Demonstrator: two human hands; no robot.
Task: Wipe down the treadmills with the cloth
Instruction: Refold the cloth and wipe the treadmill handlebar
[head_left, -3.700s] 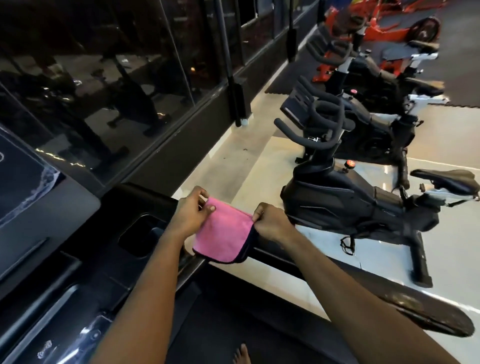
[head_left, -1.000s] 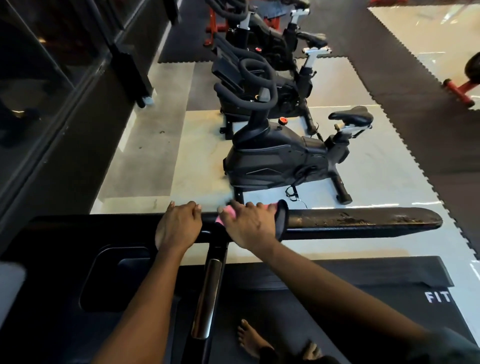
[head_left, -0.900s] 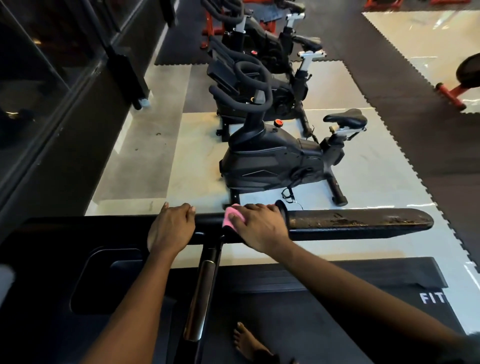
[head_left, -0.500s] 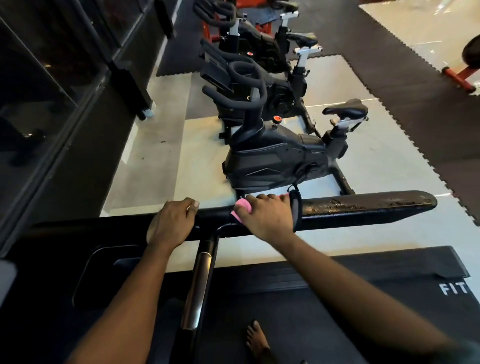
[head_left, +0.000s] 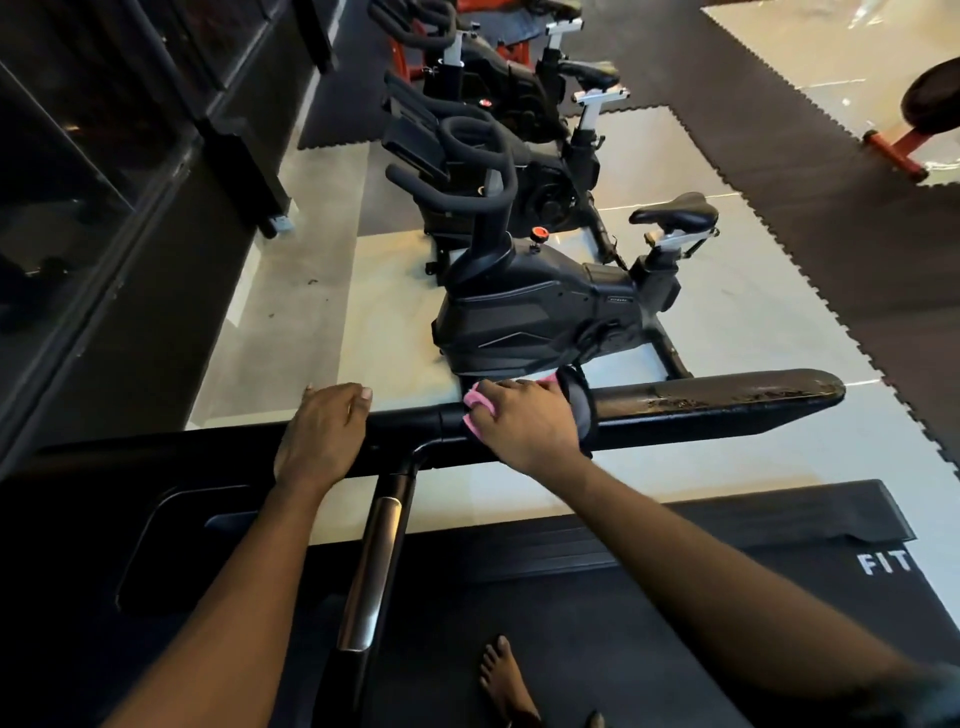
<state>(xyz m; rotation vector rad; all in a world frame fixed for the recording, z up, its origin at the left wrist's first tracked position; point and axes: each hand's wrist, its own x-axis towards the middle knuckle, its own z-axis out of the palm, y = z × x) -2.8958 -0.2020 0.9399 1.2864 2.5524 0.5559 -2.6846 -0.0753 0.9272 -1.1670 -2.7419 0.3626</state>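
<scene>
The treadmill's black side handrail (head_left: 717, 402) runs left to right across the middle of the view, its padded right end worn and flaking. My right hand (head_left: 524, 423) is wrapped over the rail and grips the pink cloth (head_left: 475, 402) around it; a dark edge of the cloth (head_left: 574, 410) hangs at the right of my hand. My left hand (head_left: 322, 431) grips the same rail to the left, near the console. A chrome-sleeved grip bar (head_left: 371, 566) branches down between my arms.
The treadmill belt deck (head_left: 675, 597), marked FIT, lies below with my bare foot (head_left: 501, 680) on it. Black spin bikes (head_left: 540, 301) stand just beyond the rail on pale floor. A dark glass wall (head_left: 104, 182) runs along the left; dark rubber matting (head_left: 831, 182) lies to the right.
About 3.7 s ago both hands held the cloth open in the air. Since then my right hand has slid with the cloth a little rightward along the rail, while my left stays on it.
</scene>
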